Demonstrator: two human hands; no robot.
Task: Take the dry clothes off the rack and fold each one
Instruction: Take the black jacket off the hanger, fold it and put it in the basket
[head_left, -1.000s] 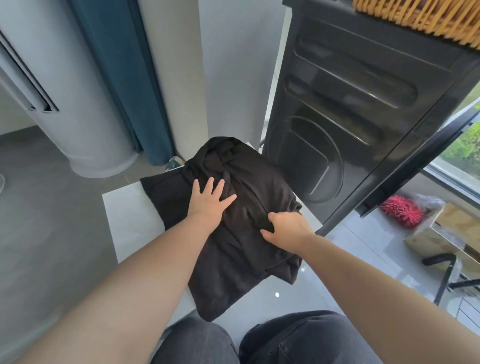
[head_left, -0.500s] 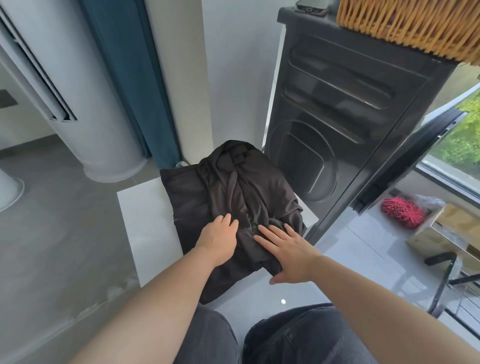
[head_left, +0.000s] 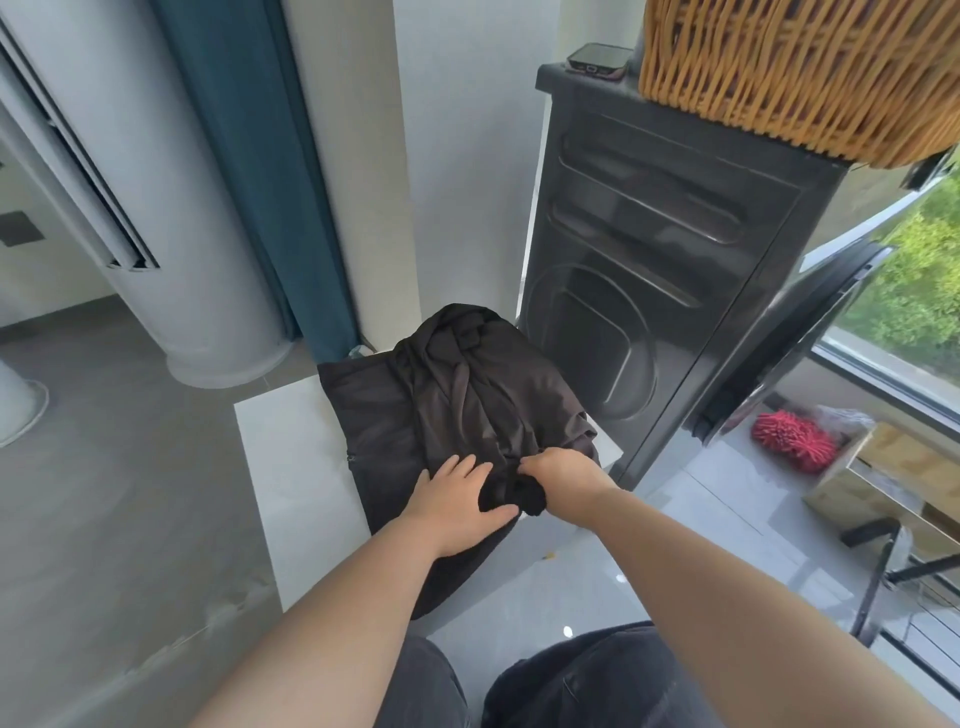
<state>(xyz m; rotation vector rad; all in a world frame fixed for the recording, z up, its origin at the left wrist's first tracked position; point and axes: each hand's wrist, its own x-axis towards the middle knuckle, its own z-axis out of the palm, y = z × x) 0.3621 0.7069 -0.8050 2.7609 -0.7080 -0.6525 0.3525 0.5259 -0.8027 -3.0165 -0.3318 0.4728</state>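
Evidently soft and limp, the dark garment (head_left: 467, 405) lies rumpled at the foot of the black washer (head_left: 649, 291). The left hand (head_left: 457, 506) presses flat on it, fingers straight; the right hand (head_left: 563, 475) clutches its bunched near edge — likely the best hold for folding.

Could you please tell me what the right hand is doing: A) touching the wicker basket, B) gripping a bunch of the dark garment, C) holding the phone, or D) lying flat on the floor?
B: the right hand curls its fingers round a bunched fold of the dark garment.
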